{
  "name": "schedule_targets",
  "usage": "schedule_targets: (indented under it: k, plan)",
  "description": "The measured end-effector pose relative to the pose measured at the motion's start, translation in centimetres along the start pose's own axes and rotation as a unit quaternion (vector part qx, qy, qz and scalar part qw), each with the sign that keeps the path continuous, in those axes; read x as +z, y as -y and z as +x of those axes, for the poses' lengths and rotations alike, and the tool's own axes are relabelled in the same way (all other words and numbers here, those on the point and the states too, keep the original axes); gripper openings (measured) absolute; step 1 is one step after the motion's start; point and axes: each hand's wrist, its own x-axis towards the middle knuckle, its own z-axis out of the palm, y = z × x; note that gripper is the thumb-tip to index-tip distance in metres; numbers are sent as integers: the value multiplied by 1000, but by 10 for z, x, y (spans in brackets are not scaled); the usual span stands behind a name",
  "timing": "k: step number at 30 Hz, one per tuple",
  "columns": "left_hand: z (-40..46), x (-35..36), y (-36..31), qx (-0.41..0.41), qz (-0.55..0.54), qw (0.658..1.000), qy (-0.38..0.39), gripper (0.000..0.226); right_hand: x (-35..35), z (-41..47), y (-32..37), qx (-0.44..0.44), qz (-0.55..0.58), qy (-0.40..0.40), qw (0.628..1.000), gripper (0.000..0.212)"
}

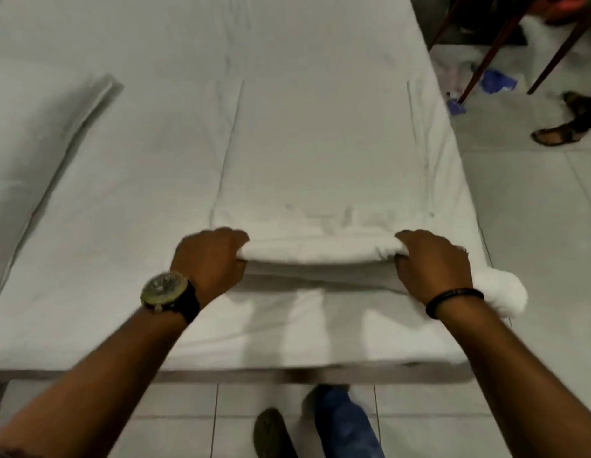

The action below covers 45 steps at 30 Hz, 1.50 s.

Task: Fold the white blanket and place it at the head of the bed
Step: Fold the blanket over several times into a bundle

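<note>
The white blanket (320,153) lies as a long folded strip along the right side of the bed (122,226), reaching away from me. Its near end is doubled into a thick fold (320,249) lifted slightly off the sheet. My left hand (209,256), with a watch on the wrist, grips the left corner of that fold. My right hand (432,262), with a dark band on the wrist, grips the right corner. A loose bunch of blanket (502,292) bulges past my right wrist at the bed's edge.
A folded grey sheet (39,137) lies on the left of the bed. Tiled floor (535,226) runs along the right, with wooden furniture legs (485,57), blue scraps (497,81) and another person's sandalled foot (555,135). My feet (320,428) stand at the bed's near edge.
</note>
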Motion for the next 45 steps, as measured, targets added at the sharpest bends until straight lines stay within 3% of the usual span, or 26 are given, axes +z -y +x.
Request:
schedule_targets:
  k: [4,6,8,10,12,15,19,26,31,35,39,41,43,45]
  plan:
    - [126,-40,14,19,94,992,-79,27,-36,132,0,-10,-61,-54,997,18]
    - [184,-43,22,-11,108,988,-106,43,-43,197,-3,20,-95,-110,989,29]
    - [222,-29,22,-53,94,991,-85,68,-33,239,-10,53,-80,-118,988,36]
    - [238,7,10,-36,80,996,-19,81,-3,255,-14,55,-43,-53,996,47]
    - [233,56,-4,6,56,998,27,83,43,247,-17,35,-28,28,999,57]
    - [207,109,-4,-18,31,997,74,90,109,216,-24,3,-24,102,995,69]
    - [198,139,4,11,49,998,44,95,147,192,-38,50,-23,56,997,82]
    - [204,139,16,65,37,996,48,104,132,222,-51,131,-34,35,990,101]
    - [211,142,17,70,44,994,73,110,144,197,-32,-1,-42,51,998,95]
    - [211,133,40,122,76,986,84,115,142,173,-68,71,-75,70,992,108]
    - [213,125,85,16,80,994,73,111,132,170,-68,151,-82,82,982,113]
    - [217,128,81,3,77,994,76,109,130,172,-34,89,-44,63,993,108]
    - [227,131,49,57,58,995,56,104,133,181,12,-32,10,41,999,96]
    - [240,139,13,125,26,991,36,97,139,207,50,-94,47,33,994,81]
